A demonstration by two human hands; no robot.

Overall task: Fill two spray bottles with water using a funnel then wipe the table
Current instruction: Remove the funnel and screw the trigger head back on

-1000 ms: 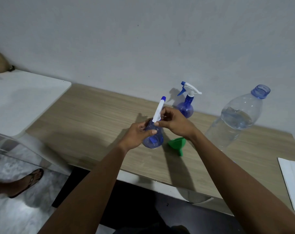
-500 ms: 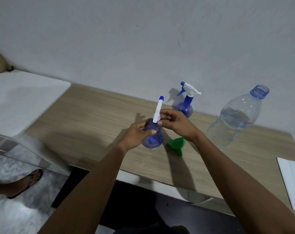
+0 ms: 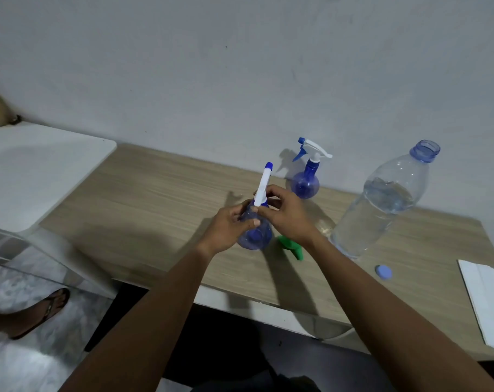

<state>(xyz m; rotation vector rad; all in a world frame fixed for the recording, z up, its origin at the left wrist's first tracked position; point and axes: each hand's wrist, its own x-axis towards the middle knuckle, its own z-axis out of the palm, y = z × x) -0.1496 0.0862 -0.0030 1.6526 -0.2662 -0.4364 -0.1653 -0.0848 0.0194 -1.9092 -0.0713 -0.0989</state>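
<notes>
A blue round spray bottle (image 3: pixel 255 236) stands on the wooden table (image 3: pixel 161 210) in front of me. My left hand (image 3: pixel 229 227) grips its body. My right hand (image 3: pixel 285 216) holds the collar of its white spray head (image 3: pixel 263 183), which points up and away. A second blue spray bottle (image 3: pixel 306 179) with its white trigger head on stands farther back near the wall. A green funnel (image 3: pixel 292 247) lies on its side just right of the held bottle, partly hidden by my right wrist.
A large clear water bottle (image 3: pixel 381 205), open and partly filled, stands at the right. Its blue cap (image 3: pixel 383 272) lies on the table in front. A white cloth (image 3: pixel 486 301) lies at the right edge. A white counter (image 3: pixel 34 171) adjoins on the left. A sandalled foot (image 3: pixel 39 312) is on the floor.
The white spray head has turned slightly in my right hand, its tip swinging a little left. The left hand keeps hold of the bottle body.
</notes>
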